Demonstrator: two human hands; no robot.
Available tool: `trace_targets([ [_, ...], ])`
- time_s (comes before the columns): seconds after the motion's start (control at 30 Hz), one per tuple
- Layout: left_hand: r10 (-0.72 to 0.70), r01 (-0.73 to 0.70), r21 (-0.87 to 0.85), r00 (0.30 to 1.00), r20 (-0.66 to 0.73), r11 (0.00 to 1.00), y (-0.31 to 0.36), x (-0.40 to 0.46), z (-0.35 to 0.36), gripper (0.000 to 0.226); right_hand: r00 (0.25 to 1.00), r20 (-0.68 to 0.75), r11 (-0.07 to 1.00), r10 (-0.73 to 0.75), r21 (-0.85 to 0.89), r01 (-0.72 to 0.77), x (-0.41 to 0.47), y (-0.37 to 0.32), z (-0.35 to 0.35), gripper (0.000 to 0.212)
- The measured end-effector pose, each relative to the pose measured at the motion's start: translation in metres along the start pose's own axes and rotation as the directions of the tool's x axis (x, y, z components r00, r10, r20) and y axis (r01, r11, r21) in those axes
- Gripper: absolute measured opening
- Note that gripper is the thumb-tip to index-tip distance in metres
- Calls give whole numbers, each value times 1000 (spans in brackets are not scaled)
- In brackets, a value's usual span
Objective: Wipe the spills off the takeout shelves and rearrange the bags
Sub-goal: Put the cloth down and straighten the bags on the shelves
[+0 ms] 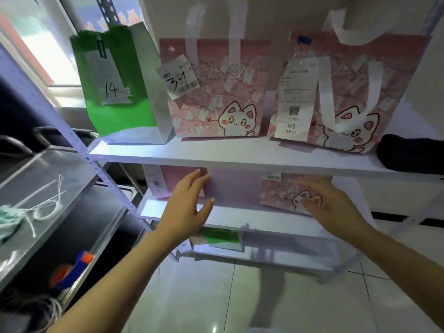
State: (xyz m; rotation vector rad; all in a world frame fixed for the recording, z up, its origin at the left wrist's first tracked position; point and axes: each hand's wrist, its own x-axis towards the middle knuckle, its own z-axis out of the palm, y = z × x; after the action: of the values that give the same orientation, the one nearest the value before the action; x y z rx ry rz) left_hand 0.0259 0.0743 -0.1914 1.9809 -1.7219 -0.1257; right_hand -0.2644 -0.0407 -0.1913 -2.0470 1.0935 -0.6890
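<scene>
1. Both hands are reaching toward the middle shelf (pixel 240 216) of a white rack, well apart from each other.
2. The left hand (pixel 185 207) is hovering with fingers straight and spread, fingertips near the right edge of a pink bag (pixel 177 176) standing at the shelf's left end; contact cannot be told.
3. The right hand (pixel 336 207) is blurred, its fingers relaxed and spread, lying over the front of a cat bag (pixel 283 191) standing upright, its broad face turned outward and its long side running along the shelf.
4. On the top shelf (pixel 216 155), three bags are standing upright in a row, faces outward: a green bag (pixel 120 92) marked 14 at the left, a cat bag marked 34 (pixel 216 92) in the middle, and a cat bag with a long receipt (pixel 348 97) at the right.
5. A dark cloth (pixel 408 152) is lying at the top shelf's right end.
6. A green item (pixel 221 237) is sitting on the shelf below.
</scene>
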Motion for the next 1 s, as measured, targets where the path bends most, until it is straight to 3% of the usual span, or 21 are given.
trace_targets([
  [0.1, 18, -19, 38, 999, 38, 999, -23, -21, -12, 57, 992, 122, 998, -16, -53, 23, 3, -14, 42, 33],
  [0.4, 1, -10, 89, 995, 103, 996, -136, -69, -66, 57, 970, 240, 988, -33, -141, 68, 26, -82, 163, 35],
  [0.7, -5, 6, -11, 996, 85, 1000, -223, -97, -99, 59, 978, 205, 976, -22, -209, 65, 22, -122, 257, 35],
  [1.0, -54, 61, -87, 996, 76, 994, -248, -91, -103, 57, 988, 153, 975, 14, -221, 20, 25, -132, 273, 34],
])
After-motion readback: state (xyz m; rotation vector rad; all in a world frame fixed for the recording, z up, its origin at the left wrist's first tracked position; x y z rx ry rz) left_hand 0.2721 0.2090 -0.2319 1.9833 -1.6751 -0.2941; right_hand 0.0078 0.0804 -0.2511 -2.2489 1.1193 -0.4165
